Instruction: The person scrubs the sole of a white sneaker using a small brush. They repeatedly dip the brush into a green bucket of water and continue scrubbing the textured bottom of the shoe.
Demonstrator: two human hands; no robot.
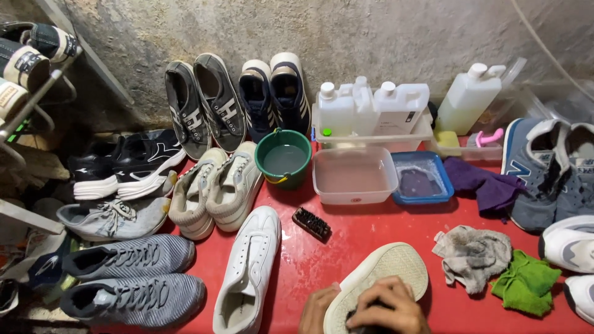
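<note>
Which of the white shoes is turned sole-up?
The white shoe under both hands at the bottom centre; its pale sole faces the camera. The other white shoe, to its left, lies upright with laces showing.

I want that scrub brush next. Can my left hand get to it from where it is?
Probably yes. The left hand holds the upturned shoe, and the brush lies just beyond on bare red table, nothing between them.

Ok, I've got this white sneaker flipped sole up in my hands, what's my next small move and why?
Probably keep scrubbing the pale rubber sole toward the toe: your right hand presses on the heel end, seemingly over something dark, while your left hand steadies the edge. The dark bristle brush lies unused.
</note>
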